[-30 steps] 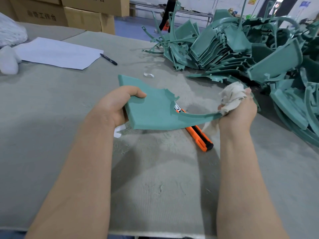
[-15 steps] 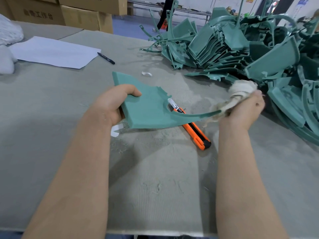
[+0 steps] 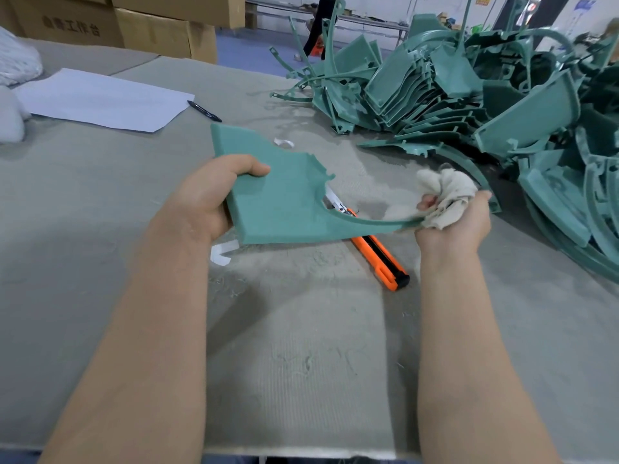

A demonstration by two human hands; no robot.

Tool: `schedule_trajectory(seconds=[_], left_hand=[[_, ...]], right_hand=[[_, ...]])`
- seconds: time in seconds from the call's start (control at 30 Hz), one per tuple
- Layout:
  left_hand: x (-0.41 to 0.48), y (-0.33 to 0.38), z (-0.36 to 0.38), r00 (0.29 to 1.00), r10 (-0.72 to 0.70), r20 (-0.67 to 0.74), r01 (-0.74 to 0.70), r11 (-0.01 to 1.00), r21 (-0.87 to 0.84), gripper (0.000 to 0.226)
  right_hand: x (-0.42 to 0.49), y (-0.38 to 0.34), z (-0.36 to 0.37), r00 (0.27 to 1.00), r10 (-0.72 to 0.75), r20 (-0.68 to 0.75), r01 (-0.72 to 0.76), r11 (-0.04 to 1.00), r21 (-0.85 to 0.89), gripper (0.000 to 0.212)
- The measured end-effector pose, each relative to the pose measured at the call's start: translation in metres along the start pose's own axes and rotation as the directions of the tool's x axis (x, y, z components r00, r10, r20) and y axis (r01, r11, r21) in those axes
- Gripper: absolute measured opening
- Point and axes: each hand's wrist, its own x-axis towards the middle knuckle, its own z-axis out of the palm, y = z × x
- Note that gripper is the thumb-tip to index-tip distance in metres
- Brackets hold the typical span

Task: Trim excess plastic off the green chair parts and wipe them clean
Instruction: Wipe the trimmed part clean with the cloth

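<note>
Grey felt covers the table, littered with green shavings around the knife. Just above the knife I hold a part: my left hand has its fingers grasping the wide end, and my right hand is clenched round a rag at the thin tip. Beyond the knife lie the pile, paper, a pen and cartons.

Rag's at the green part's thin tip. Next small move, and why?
Probably slide the rag along the thin arm toward the wide panel: the right hand bunches it round the arm's tip, while the left hand grips the green part steady.
</note>
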Motion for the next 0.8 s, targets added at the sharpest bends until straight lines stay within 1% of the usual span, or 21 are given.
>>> schedule_trajectory(seconds=[0.03,0.07,0.1,0.13,0.17,0.2,0.23,0.27,0.3,0.33,0.37,0.4,0.43,0.47,0.5,0.53,0.63,0.73,0.8], left_hand=[[0.001,-0.001,0.002,0.999,0.032,-0.005,-0.032,0.999,-0.038,0.016],[0.002,-0.002,0.004,0.998,0.06,-0.02,-0.062,0.992,-0.113,0.017],[0.003,-0.001,0.005,0.996,0.083,-0.043,-0.09,0.972,-0.218,0.017],[0.004,-0.001,0.007,0.991,0.11,-0.071,-0.127,0.936,-0.327,0.018],[0.006,-0.001,0.009,0.985,0.141,-0.104,-0.172,0.898,-0.404,0.02],[0.008,-0.002,0.013,0.976,0.172,-0.131,-0.213,0.867,-0.451,0.022],[0.008,-0.004,0.02,0.969,0.2,-0.141,-0.244,0.842,-0.482,0.022],[0.008,-0.007,0.029,0.966,0.225,-0.128,-0.258,0.823,-0.506,0.022],[0.007,-0.011,0.039,0.965,0.247,-0.093,-0.258,0.814,-0.521,0.02],[0.006,-0.015,0.048,0.962,0.266,-0.055,-0.255,0.816,-0.52,0.019],[0.004,-0.018,0.055,0.959,0.282,-0.029,-0.257,0.82,-0.511,0.017],[0.004,-0.02,0.059,0.955,0.295,-0.014,-0.261,0.819,-0.511,0.017],[0.004,-0.021,0.06,0.954,0.301,-0.001,-0.258,0.817,-0.516,0.016],[0.003,-0.022,0.061,0.953,0.302,0.023,-0.247,0.821,-0.515,0.017],[0.002,-0.023,0.062,0.953,0.297,0.056,-0.231,0.835,-0.499,0.017],[0.001,-0.023,0.064,0.955,0.283,0.09,-0.209,0.856,-0.473,0.016],[-0.001,-0.025,0.073,0.959,0.242,0.151,-0.157,0.889,-0.43,0.014],[-0.003,-0.026,0.072,0.949,0.235,0.211,-0.145,0.918,-0.369,0.015],[-0.004,-0.029,0.07,0.948,0.222,0.227,-0.147,0.94,-0.308,0.016]], right_hand=[[0.0,-0.001,-0.001,1.0,0.023,-0.009,-0.022,0.992,0.127,0.039],[0.002,-0.002,-0.003,0.999,0.028,-0.023,-0.023,0.976,0.217,0.04],[0.002,-0.002,-0.004,0.999,0.027,-0.041,-0.016,0.967,0.254,0.041],[0.001,-0.002,-0.003,0.998,0.024,-0.061,-0.009,0.973,0.231,0.04],[-0.002,-0.001,0.0,0.998,0.022,-0.062,-0.011,0.986,0.167,0.038],[-0.008,0.001,0.005,0.999,0.023,-0.028,-0.02,0.997,0.077,0.035],[-0.017,0.007,0.012,0.998,0.043,0.054,-0.042,0.999,-0.012,0.033],[-0.028,0.015,0.023,0.98,0.08,0.182,-0.06,0.992,-0.115,0.029],[-0.043,0.027,0.034,0.938,0.115,0.327,-0.039,0.973,-0.229,0.024],[-0.055,0.041,0.041,0.885,0.137,0.445,0.035,0.933,-0.358,0.017],[-0.063,0.055,0.045,0.848,0.135,0.513,0.14,0.875,-0.463,0.019],[-0.068,0.065,0.048,0.851,0.096,0.515,0.225,0.821,-0.525,0.029],[-0.07,0.07,0.051,0.878,0.025,0.479,0.287,0.773,-0.566,0.033],[-0.067,0.071,0.051,0.907,-0.047,0.418,0.316,0.732,-0.603,0.031],[-0.06,0.069,0.049,0.929,-0.088,0.36,0.311,0.715,-0.626,0.03],[-0.055,0.065,0.047,0.943,-0.108,0.315,0.295,0.711,-0.639,0.033],[-0.042,0.058,0.04,0.969,-0.123,0.214,0.229,0.77,-0.596,0.042],[-0.031,0.049,0.035,0.98,-0.15,0.13,0.196,0.836,-0.512,0.038],[-0.025,0.042,0.033,0.98,-0.16,0.121,0.199,0.86,-0.47,0.033]])
